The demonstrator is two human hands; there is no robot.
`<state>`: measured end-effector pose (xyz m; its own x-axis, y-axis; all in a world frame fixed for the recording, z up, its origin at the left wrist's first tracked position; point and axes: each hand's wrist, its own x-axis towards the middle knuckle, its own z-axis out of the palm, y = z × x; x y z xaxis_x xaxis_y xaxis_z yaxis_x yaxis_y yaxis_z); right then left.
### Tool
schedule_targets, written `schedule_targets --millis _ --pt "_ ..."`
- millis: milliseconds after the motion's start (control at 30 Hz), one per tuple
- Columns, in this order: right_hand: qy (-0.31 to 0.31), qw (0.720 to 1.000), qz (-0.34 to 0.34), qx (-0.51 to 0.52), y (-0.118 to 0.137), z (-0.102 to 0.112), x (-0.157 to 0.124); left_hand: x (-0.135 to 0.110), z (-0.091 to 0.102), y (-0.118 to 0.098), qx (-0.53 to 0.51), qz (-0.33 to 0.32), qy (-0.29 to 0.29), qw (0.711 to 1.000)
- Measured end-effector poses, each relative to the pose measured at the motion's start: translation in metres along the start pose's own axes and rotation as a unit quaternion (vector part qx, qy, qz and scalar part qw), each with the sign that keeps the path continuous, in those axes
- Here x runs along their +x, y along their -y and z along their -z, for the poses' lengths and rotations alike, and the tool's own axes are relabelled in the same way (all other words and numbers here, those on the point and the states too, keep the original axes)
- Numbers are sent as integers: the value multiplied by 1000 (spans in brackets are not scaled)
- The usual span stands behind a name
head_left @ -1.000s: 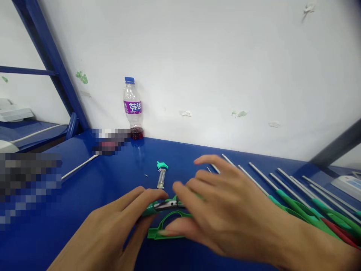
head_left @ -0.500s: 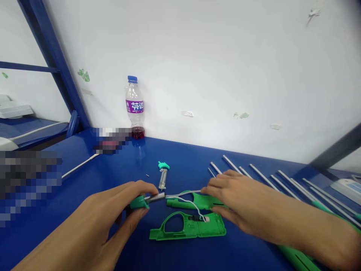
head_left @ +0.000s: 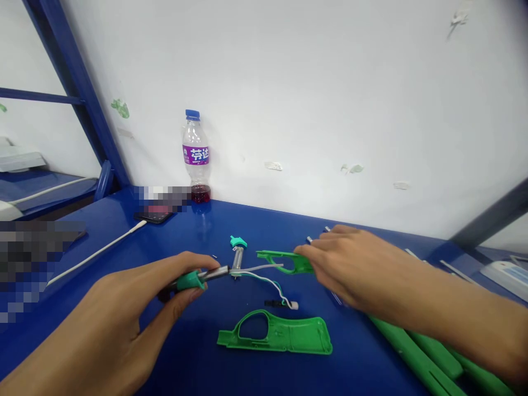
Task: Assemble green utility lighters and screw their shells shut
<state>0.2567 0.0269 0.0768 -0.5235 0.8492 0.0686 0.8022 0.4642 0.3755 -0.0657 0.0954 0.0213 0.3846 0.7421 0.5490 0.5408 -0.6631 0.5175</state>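
Observation:
My left hand (head_left: 136,308) is closed on a small metal part with a green collar (head_left: 197,278), from which white and green wires (head_left: 264,279) trail to a little connector lying on the blue table. My right hand (head_left: 350,264) is closed on one green plastic handle shell (head_left: 284,260), lifted a little above the table and linked to the metal part by a grey wire. The other green handle shell (head_left: 284,335) lies flat on the table in front of me, between my hands.
A drink bottle (head_left: 195,157) with a purple label stands at the white wall. A small clear part with a teal cap (head_left: 237,250) lies behind the wires. Long green tools with metal rods (head_left: 416,352) lie at the right. A white cable (head_left: 99,253) runs across the left side.
My hands have drawn apart. The right hand lifted one green shell up and away from the other shell, and the wires now hang stretched between the metal part and the shell.

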Motion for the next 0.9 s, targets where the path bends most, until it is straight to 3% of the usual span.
schedule_targets --millis 133,267,400,467,567,733,900 --pt "-38 997 -23 68 -5 15 -21 4 5 0 -1 -20 -6 1000" --pt "-40 993 -18 107 17 15 -46 5 4 -2 -23 -23 -13 999" --pt "29 989 49 133 51 1 -59 2 1 -4 -30 -25 5 999" --pt "27 983 102 152 66 -7 -57 1 -1 -6 -16 -22 18 999" --pt "54 987 71 133 78 -12 -47 0 -3 -7 -13 -18 35 999" --pt "-3 996 53 69 72 5 -29 -5 -10 -1 -32 -5 57 998" --pt "7 996 39 81 71 1 -25 -14 -18 5 -20 6 83 996"
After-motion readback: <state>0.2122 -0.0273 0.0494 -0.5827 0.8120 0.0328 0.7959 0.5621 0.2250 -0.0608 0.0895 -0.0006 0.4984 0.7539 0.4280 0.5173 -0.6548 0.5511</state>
